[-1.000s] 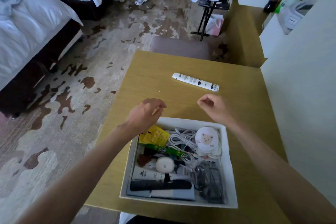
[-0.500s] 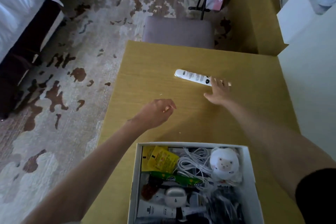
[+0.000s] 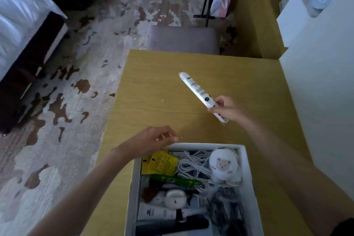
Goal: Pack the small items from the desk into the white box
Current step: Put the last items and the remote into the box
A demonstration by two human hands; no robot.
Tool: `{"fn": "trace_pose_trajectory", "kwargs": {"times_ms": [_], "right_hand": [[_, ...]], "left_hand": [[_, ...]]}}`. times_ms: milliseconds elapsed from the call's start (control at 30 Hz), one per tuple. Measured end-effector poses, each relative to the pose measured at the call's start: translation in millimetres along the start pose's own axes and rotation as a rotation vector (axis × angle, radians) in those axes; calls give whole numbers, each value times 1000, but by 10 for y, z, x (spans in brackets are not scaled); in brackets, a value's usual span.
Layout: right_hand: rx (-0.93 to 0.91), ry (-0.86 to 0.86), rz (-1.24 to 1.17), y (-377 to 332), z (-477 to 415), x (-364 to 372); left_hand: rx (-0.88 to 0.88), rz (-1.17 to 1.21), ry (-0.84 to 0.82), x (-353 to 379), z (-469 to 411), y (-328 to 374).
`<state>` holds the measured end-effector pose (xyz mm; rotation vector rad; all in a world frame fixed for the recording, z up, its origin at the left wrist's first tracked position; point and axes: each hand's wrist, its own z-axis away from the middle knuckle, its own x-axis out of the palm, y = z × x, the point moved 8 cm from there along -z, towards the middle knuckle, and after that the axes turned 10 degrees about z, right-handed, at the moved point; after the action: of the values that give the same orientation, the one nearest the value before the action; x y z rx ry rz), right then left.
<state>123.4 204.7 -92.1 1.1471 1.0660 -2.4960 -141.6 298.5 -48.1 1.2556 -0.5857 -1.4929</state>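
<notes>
Half a second ago the right hand (image 3: 229,108) lay flat on the near end of the white tube (image 3: 201,93), which rested on the desk (image 3: 153,86); now the fingers are closed around that end and the tube is lifted, angled so its far end points away and to the left. The left hand (image 3: 153,140) has drawn back from the middle of the desk to the far left corner of the box (image 3: 247,168), loosely curled and narrow, holding nothing that can be made out.

The step in hand looks like carrying the last loose item over: no other small item shows on the desktop. The next move calls for bringing the tube toward the near side and laying it into the box, probably turned to lie along a side, since it is long.

The box is already crowded: yellow packets (image 3: 161,162) and a white cable (image 3: 191,165) at the far side, a round sheep pouch (image 3: 223,165) at the far right, a green packet (image 3: 178,180), a small white case (image 3: 175,198) and a black comb (image 3: 172,225) nearer. The tube will likely have to rest on top of these. The left hand at the rim could get in its path. A chair (image 3: 183,39) stands beyond the desk.
</notes>
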Motion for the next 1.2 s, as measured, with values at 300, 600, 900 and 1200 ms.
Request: {"fn": "trace_pose_trajectory", "kwargs": {"times_ms": [300, 600, 900, 1200], "right_hand": [[-199, -49, -188, -465, 1042, -338], [-263, -160, -203, -361, 1542, -261], [-211, -158, -211, -235, 1650, -350], [-245, -112, -16, -333, 1670, -294]], "left_hand": [[-100, -430, 192, -83, 335, -93], [-225, -382, 261, -128, 354, -136], [-236, -333, 299, -411, -22, -97], [-236, -289, 421, -853, -296, -157]]}}
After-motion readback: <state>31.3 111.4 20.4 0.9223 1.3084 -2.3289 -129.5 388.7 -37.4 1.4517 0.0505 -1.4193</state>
